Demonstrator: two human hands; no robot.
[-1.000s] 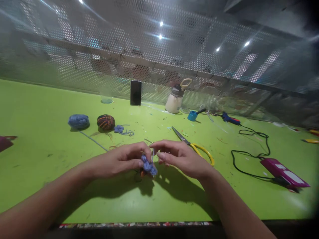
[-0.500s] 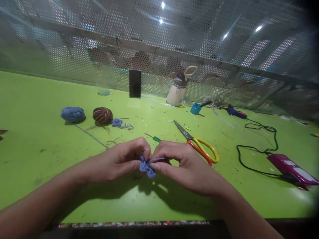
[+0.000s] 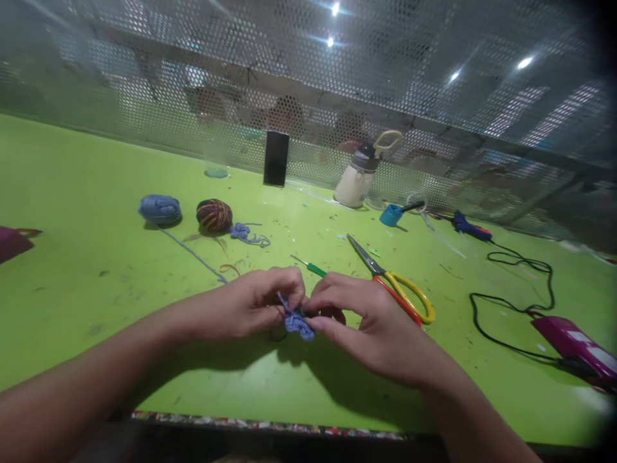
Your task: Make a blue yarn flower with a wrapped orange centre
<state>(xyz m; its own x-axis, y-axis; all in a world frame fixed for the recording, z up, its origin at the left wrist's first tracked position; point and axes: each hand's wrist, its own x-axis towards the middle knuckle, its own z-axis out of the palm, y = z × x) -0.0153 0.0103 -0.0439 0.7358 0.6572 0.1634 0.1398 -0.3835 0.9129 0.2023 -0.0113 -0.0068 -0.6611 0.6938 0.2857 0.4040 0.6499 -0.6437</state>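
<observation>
A small blue crochet piece (image 3: pixel 299 326) is held between my two hands, above the near part of the table. My left hand (image 3: pixel 258 302) pinches its left side, and a short yarn end stands up by the fingertips. On the right side, my right hand (image 3: pixel 364 315) grips it between thumb and fingers. Just beyond the hands lies a crochet hook with a green handle (image 3: pixel 315 269). Blue yarn (image 3: pixel 193 254) runs from a blue yarn ball (image 3: pixel 160 209) toward my left hand. Fingers partly hide the piece.
Scissors (image 3: pixel 405 296) lie right of the hands. A multicoloured yarn ball (image 3: pixel 214 215) and a blue crocheted flower (image 3: pixel 240 231) lie at left. Behind stand a phone (image 3: pixel 276 159) and a bottle (image 3: pixel 357 177). A glue gun (image 3: pixel 471 226) and a magenta device with a black cord (image 3: pixel 573 341) are right.
The view has shifted, so everything appears farther right. The crochet piece has been turned in my fingers; its yarn end now points up at the left instead of right.
</observation>
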